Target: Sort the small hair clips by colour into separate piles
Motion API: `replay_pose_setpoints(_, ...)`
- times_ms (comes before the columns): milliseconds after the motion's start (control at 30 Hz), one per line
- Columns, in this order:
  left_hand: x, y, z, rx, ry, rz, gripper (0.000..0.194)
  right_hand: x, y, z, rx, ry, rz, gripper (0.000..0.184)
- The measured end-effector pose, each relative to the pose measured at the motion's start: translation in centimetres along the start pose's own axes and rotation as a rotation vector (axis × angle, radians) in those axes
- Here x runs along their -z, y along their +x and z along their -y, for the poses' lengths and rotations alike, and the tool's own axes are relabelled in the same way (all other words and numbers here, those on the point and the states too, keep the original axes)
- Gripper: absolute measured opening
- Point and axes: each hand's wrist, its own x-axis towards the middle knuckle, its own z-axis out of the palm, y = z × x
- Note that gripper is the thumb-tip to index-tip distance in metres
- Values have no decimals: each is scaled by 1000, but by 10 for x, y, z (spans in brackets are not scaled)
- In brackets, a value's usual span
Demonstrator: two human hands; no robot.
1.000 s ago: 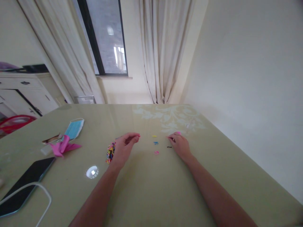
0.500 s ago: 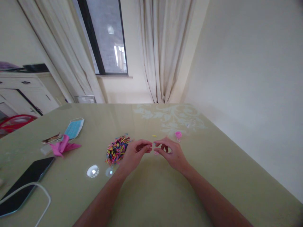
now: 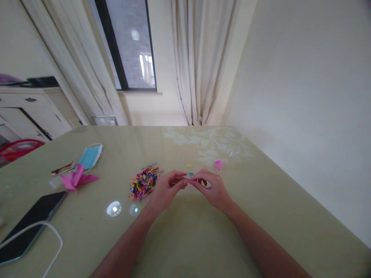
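Near the middle of the table, well short of its far edge, the left hand and the right hand meet at the fingertips. The left is closed in a pinch on what looks like a small reddish band, mostly hidden by the fingers. The right thumb and forefinger come together at the same spot; whether they grip the band's other end, I cannot tell.

A thin, springy piece like this could snap out of the pinch if pulled with only a sliver under each fingertip, and might then land in the multicoloured pile just beside the left hand, where it would be hard to pick out. Lowered knuckles could also nudge the blue band or the partly hidden pink band out of place. The pink cup-shaped piece, toward the table's far right corner, seems less exposed.

As far as it shows, the reddish band's long axis runs from hand to hand, roughly along the far edge, dipping slightly rightward; neither end reads as a front. Beyond the fingertips, the yellow band lies nearly parallel to that edge.
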Motion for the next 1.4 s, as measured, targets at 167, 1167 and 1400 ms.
replay_pose_setpoints(167,36,7,12,-128,688,-231,25,15,5,11,-167,242,-140,28)
replay_pose_setpoints(1167,36,12,9,-147,315,-320,23,-1,-4,-29,-296,-315,245,7)
replay_pose_setpoints(1400,12,-1,-4,-115,35,-181,32,4,-3,-16,-267,-255,168,13)
